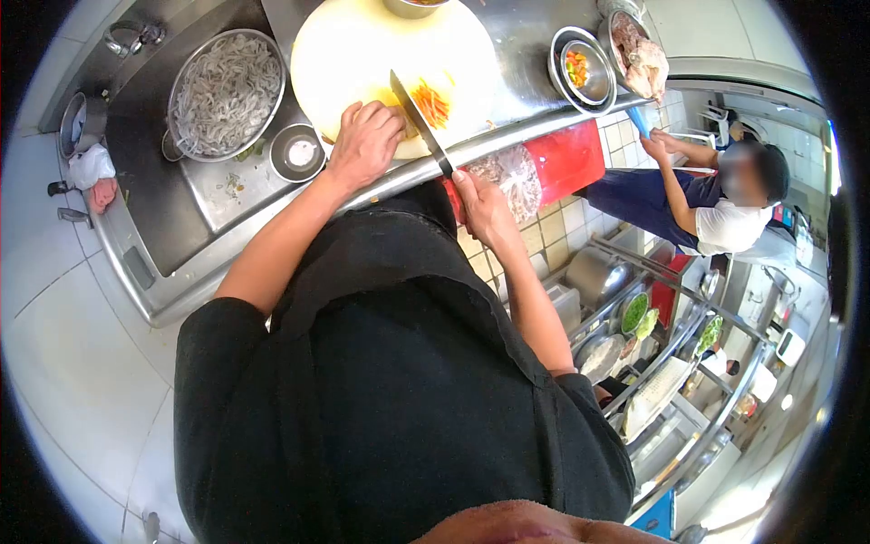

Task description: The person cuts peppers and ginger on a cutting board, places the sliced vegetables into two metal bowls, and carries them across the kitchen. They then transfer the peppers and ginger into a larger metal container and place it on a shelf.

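My right hand (pixel 487 207) grips the handle of a kitchen knife (pixel 419 120), its long dark blade slanting up and left across the edge of a round white cutting board (pixel 326 50). On the board, thin orange carrot strips (pixel 430 106) lie in a small pile to the right of the blade. My left hand (pixel 367 140) is on the blade's other side, fingers bent and pressed down on orange-yellow carrot (pixel 410 130), mostly hidden under them. A metal bowl (pixel 414 7) stands on the board's far side, partly cut off by the frame.
Left, a sink (pixel 149 195) holds a large bowl of pale strips (pixel 227 95) and a small metal bowl (pixel 297 152). Right, nested bowls hold diced vegetables (pixel 576 68) beside a bowl of meat (pixel 643 63). Below sits a red crate (pixel 566 163). A co-worker (pixel 716 195) stands right, near racks.
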